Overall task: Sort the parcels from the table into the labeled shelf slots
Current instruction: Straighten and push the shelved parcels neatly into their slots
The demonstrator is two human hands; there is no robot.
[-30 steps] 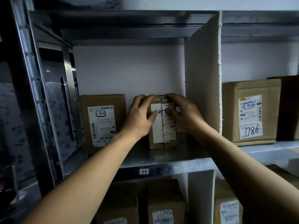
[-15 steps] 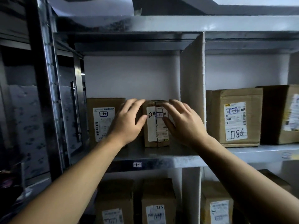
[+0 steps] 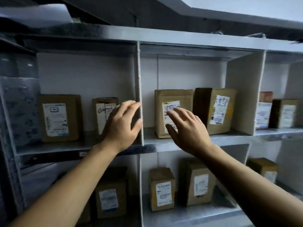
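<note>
Head view looks at a metal shelf, and the white divider [image 3: 139, 95] between its two left slots serves as the landmark. Far left of the divider stands a large carton [image 3: 59, 117] with a white label. Between that carton and the divider stands the small parcel [image 3: 105, 114], upright on end with its long axis vertical and its taped, labelled face turned outward; it rests in the left slot and nothing touches it.

Just in front of the divider hangs the left hand [image 3: 122, 126], fingers loosely spread and empty, partly covering the parcel's right edge. To the right of the divider the right hand [image 3: 188, 131] hovers, also spread and holding nothing, in front of a brown carton [image 3: 173, 112] in the next slot. A darker carton [image 3: 214, 110] stands further right, and more boxes fill the slot below.

The parcel appears to be placed, so the table, which is out of view, is probably the next stop. The parcel lies to the left of both hands, and the left hand is nearer to it.
</note>
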